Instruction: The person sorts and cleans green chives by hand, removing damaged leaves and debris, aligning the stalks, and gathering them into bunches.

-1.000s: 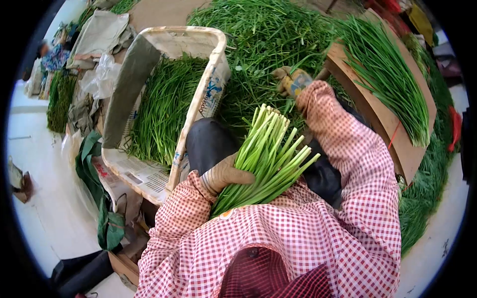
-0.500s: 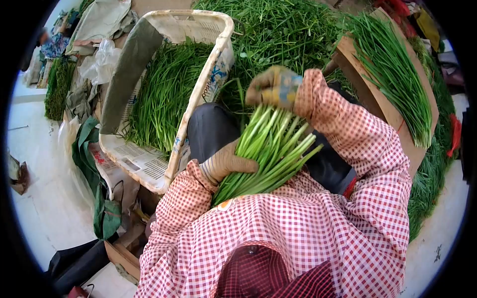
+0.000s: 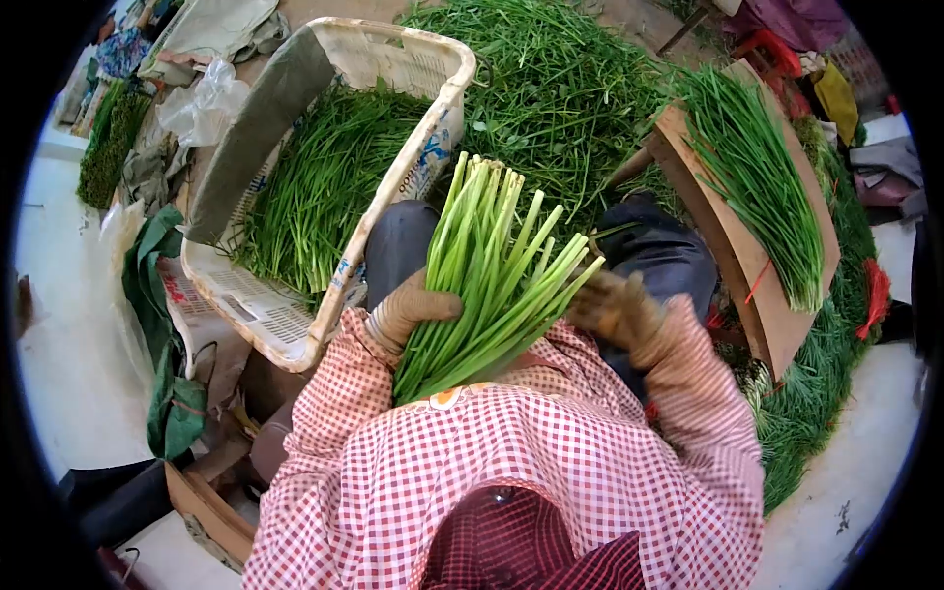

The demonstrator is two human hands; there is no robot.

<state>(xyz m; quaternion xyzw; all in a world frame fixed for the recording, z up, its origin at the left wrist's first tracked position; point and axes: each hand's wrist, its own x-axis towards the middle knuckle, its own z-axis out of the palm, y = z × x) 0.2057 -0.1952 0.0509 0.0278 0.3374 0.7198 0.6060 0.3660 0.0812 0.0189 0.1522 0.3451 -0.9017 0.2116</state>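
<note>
My left hand (image 3: 418, 310), in a tan work glove, is closed around a bunch of garlic chives (image 3: 482, 265) in front of my checked smock. Their pale cut ends fan out upward and to the right, while the green blades point down toward my chest. Beside the right edge of the bunch is my gloved right hand (image 3: 618, 313), blurred by motion. Its fingers are too smeared to show whether they hold anything. A thin green stalk (image 3: 617, 229) sticks out just above it.
To the left stands a white plastic basket (image 3: 447, 113) of chives, with grey cloth over one side. Loose greens (image 3: 560, 88) are heaped ahead. On the right, a wooden stand (image 3: 777, 339) carries a pile of chives (image 3: 757, 177); more greens (image 3: 816, 403) lie along the floor behind it.
My right hand has moved from the pale ends of the bunch down and to the right. The bunch and my left hand stay together, with the pale ends now uncovered.
</note>
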